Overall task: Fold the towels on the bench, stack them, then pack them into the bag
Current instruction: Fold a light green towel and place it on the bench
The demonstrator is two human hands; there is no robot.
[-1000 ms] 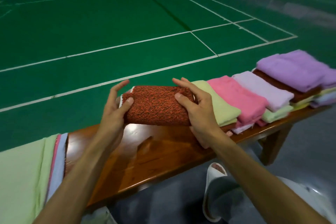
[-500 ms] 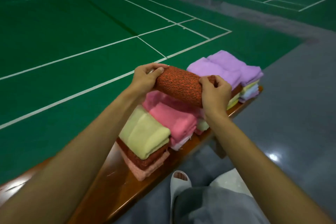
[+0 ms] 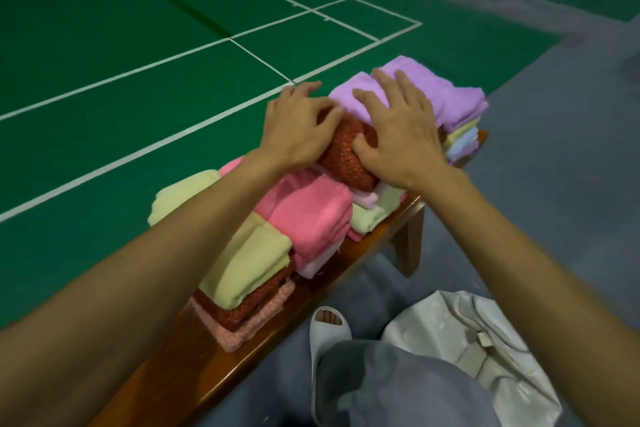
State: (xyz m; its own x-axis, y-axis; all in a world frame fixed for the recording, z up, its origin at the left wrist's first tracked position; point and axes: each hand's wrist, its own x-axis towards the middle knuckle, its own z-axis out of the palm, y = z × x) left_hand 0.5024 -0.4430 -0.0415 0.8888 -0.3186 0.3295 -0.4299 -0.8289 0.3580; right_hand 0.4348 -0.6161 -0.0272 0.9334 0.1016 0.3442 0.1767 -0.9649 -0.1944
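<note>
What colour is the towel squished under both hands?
The towel is rusty red with small dark speckles. The head view, the only one, shows it.

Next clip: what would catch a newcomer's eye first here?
The left hand and right hand press a rust-red towel down among the folded stacks on the wooden bench, mid-frame. A lilac towel tops the far stack, and a white bag lies on the grey floor, lower right.

Green court floor (image 3: 104,62) is spreading left and ahead, white lines (image 3: 138,70) crossing it. Grey floor (image 3: 554,184) is bordering it at right. Glossy brown wooden tabletop (image 3: 207,374) is running diagonally, its leg (image 3: 408,246) resting on the grey.
</note>
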